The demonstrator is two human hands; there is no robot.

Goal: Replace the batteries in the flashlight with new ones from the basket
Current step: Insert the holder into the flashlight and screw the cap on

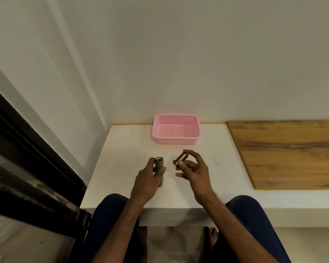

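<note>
The grey cylindrical flashlight (pixel 159 166) stands upright over the white table (pixel 122 149), its open end up, gripped by the left hand (pixel 148 179). Just beside it, the right hand (pixel 192 168) pinches gold-and-black batteries (pixel 180 158) between thumb and fingertips; any label is unreadable. Beyond sits a pink perforated plastic basket (pixel 176 140), near a wood-grain board (pixel 289 149).

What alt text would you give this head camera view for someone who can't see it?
A seated person's left hand grips a gray flashlight upright, its top end open, while the right hand pinches a gold-and-black battery beside it. Behind them on the white table stands a pink basket that looks empty.
</note>
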